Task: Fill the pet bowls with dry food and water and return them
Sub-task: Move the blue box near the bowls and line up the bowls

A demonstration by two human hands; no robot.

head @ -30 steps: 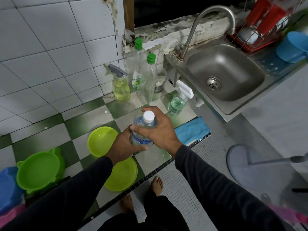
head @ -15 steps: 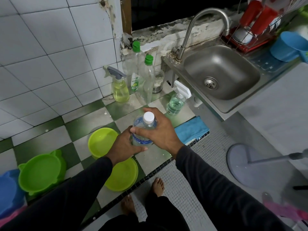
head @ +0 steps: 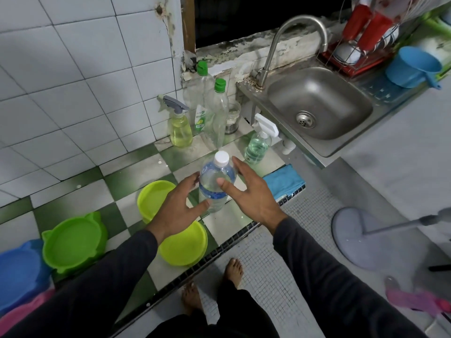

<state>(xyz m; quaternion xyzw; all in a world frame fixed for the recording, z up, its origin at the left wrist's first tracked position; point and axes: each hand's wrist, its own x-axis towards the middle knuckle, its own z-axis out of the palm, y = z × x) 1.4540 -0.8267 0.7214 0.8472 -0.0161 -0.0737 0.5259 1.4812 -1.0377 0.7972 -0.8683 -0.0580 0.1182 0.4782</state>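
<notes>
A clear water bottle (head: 216, 181) with a white cap and blue label stands upright on the green-and-white checkered counter (head: 122, 189). My left hand (head: 178, 206) is beside its left flank and my right hand (head: 249, 191) beside its right, both with fingers spread and relaxed, holding nothing. Two yellow-green bowls lie left of the bottle: one (head: 151, 198) behind my left hand, one (head: 185, 245) near the counter's front edge, partly under my left wrist. A green cat-eared bowl (head: 73, 242) sits further left, and a blue bowl (head: 19, 272) at the far left edge.
Behind the bottle stand a yellow spray bottle (head: 179, 128), two green-capped bottles (head: 212, 111), a glass jar (head: 231, 118) and a green-liquid sprayer (head: 258, 142). A blue cloth (head: 285, 181) lies at the right. A steel sink (head: 317, 108) with faucet sits at right; a fan base (head: 361, 240) stands on the floor.
Both hands have let go of the water bottle and opened, drawing slightly away from its sides. The bottle now stands free on the counter.
</notes>
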